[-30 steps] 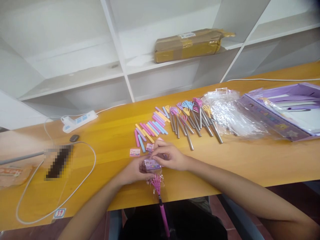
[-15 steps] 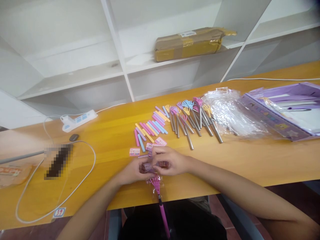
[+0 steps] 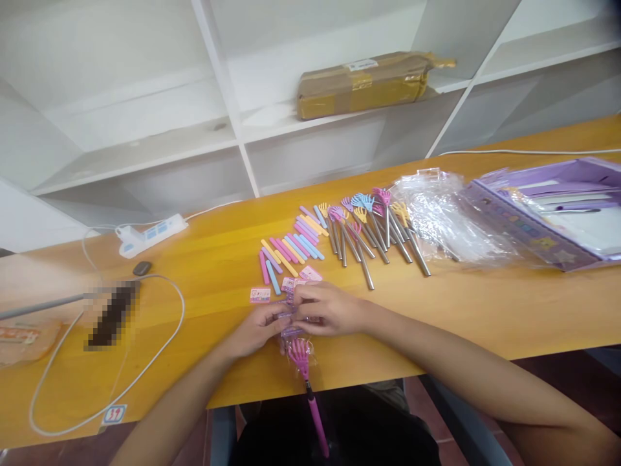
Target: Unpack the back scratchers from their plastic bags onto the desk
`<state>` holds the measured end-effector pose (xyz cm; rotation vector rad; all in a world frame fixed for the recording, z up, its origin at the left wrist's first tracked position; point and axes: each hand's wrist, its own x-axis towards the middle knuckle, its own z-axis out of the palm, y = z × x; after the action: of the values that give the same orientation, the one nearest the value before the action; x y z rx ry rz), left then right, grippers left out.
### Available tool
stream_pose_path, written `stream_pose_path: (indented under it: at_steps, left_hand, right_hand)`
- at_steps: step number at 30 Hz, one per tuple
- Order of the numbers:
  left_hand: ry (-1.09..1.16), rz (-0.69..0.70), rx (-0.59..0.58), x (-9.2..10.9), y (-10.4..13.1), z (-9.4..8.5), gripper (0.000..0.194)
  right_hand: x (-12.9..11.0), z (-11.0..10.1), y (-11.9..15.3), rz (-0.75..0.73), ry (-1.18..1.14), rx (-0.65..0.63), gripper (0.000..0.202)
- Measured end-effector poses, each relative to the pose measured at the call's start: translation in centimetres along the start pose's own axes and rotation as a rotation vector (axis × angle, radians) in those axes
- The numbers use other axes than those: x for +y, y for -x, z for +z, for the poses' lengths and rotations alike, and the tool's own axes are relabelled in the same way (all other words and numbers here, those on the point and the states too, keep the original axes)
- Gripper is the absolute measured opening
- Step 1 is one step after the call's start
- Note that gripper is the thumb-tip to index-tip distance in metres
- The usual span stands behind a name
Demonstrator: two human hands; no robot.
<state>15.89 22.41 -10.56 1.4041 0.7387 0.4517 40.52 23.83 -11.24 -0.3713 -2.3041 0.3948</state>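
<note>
A pink back scratcher (image 3: 299, 360) lies in a clear plastic bag (image 3: 290, 332), claw toward the hands, its handle running over the table edge toward my body. My left hand (image 3: 256, 331) pinches the top of this bag from the left. Opposite it, my right hand (image 3: 334, 309) has its fingers closed on the same end, partly covering it. Just beyond the fingers lie small printed cards (image 3: 310, 274), with one card (image 3: 261, 295) apart to the left. Behind them are rows of pastel handle sleeves (image 3: 287, 254) in pink, purple, yellow and blue.
Metal-rod back scratchers (image 3: 371, 226) with coloured claws lie in a pile at centre right. Beside them are clear bags (image 3: 449, 220) and a purple box (image 3: 528, 230). A power strip (image 3: 152, 236) and looped white cable (image 3: 183, 304) are on the left. A taped carton (image 3: 363, 87) rests on the shelf.
My fingers have come closer together at the bag's top, and the bag end looks flatter between them. The back scratcher stays almost in place.
</note>
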Motion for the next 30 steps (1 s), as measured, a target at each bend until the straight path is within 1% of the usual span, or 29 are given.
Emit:
stream_pose_path:
  at_steps: [2, 6, 8, 11, 15, 17, 20, 24, 27, 29, 30]
  left_hand:
    - [0.029, -0.030, -0.017, 0.1, 0.0, 0.1, 0.034]
    - [-0.013, -0.040, -0.005, 0.1, 0.0, 0.3, 0.031]
    - [-0.049, -0.030, 0.007, -0.1, -0.1, 0.2, 0.031]
    - [-0.081, -0.047, -0.015, -0.3, -0.1, 0.1, 0.032]
    - [-0.065, -0.079, -0.073, -0.2, -0.1, 0.2, 0.035]
    - [-0.050, -0.088, -0.105, 0.0, -0.1, 0.3, 0.037]
    - [-0.033, -0.094, -0.145, 0.2, 0.0, 0.3, 0.037]
    - [0.022, -0.124, -0.188, 0.3, 0.3, 0.2, 0.041]
    - [0.028, -0.166, -0.201, 0.3, 0.6, 0.3, 0.045]
    - [0.015, -0.189, -0.180, 0.3, 0.8, 0.5, 0.053]
    - [0.023, -0.192, -0.157, 0.4, 0.8, 0.6, 0.056]
  right_hand:
    - [-0.1, 0.0, 0.0, 0.062, -0.072, 0.001, 0.014]
    - [-0.4, 0.4, 0.0, 0.319, -0.307, -0.044, 0.014]
    - [-0.5, 0.5, -0.1, 0.440, -0.426, -0.104, 0.012]
    - [-0.6, 0.3, -0.1, 0.582, -0.655, -0.204, 0.024]
    - [-0.3, -0.7, 0.0, 0.700, -0.993, -0.363, 0.028]
    - [-0.1, -1.0, 0.1, 0.737, -1.118, -0.415, 0.031]
    - [0.3, -1.3, 0.1, 0.752, -1.208, -0.464, 0.037]
    - [0.7, -1.4, 0.1, 0.767, -1.245, -0.495, 0.038]
    - [0.8, -1.8, 0.0, 0.813, -1.263, -0.508, 0.041]
    - [0.8, -2.2, -0.1, 0.868, -1.261, -0.583, 0.050]
    - [0.7, -2.4, -0.2, 0.893, -1.254, -0.661, 0.054]
